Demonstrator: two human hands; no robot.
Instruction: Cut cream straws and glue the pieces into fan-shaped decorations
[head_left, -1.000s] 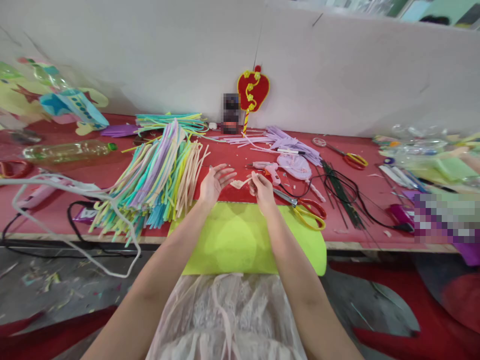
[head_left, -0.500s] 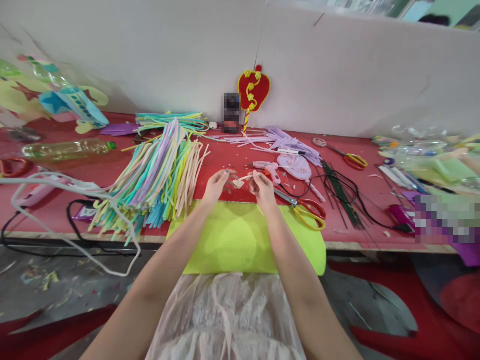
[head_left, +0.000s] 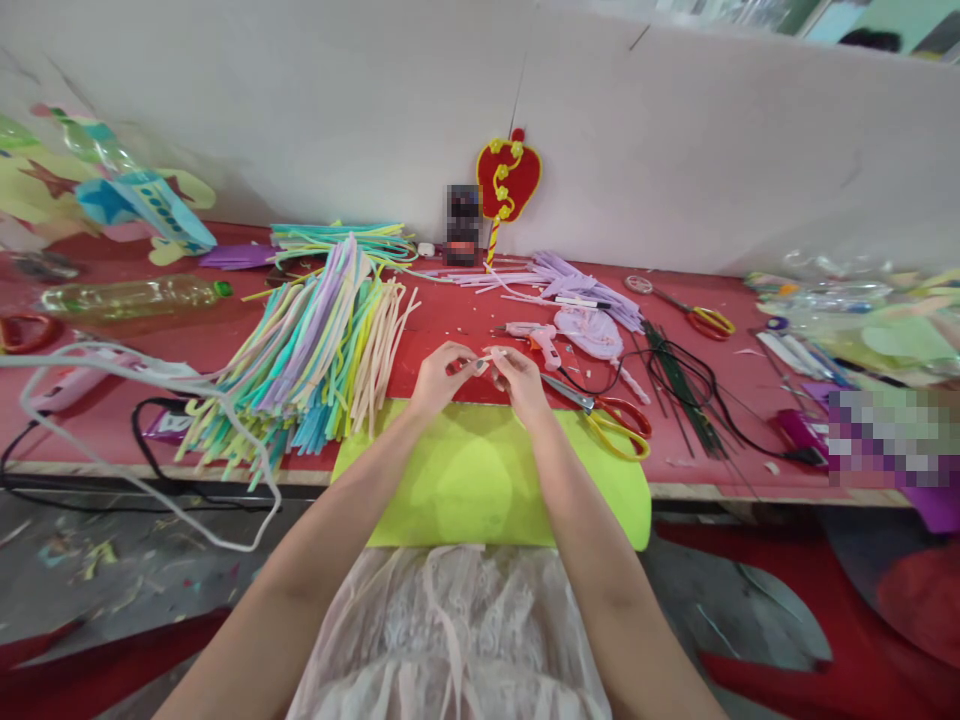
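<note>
Centrally, above the red desk, the two hands worked close together around a small pale piece. Its right part was pinched between the thumb and fingers of the right hand. Curled fingertips of the left hand came up to its left side, though whether they gripped it was too small to tell. Just right of the right hand lay a pink glue gun and, nearer, scissors with red and yellow handles. Left of the left hand spread a thick bundle of pastel fuzzy stems. Under the forearms, a yellow-green sheet covered the near edge. Farther off, a red ornament stood before the pale wall.
</note>
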